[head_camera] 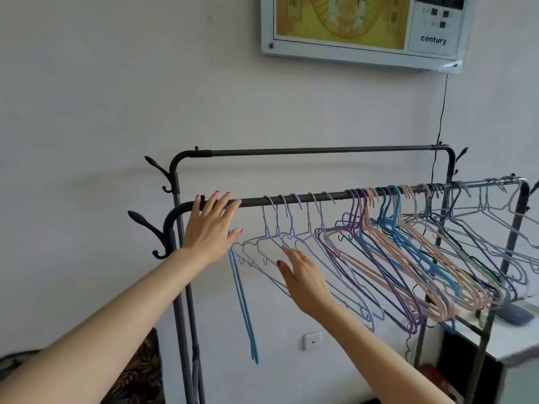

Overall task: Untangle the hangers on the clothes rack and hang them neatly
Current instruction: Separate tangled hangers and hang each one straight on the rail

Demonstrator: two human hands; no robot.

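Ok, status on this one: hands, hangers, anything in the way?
Left hand open on front rail. Right hand open at lilac hangers. Bunched hangers crowd the right.

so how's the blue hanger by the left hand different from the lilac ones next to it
The blue hanger hangs edge-on to the camera, so it looks like a thin vertical strip, while the lilac hangers are turned enough to show their full shape. The blue hanger's hook is hidden behind the left hand; the lilac hangers' hooks sit plainly over the front rail. Both are thin and empty.
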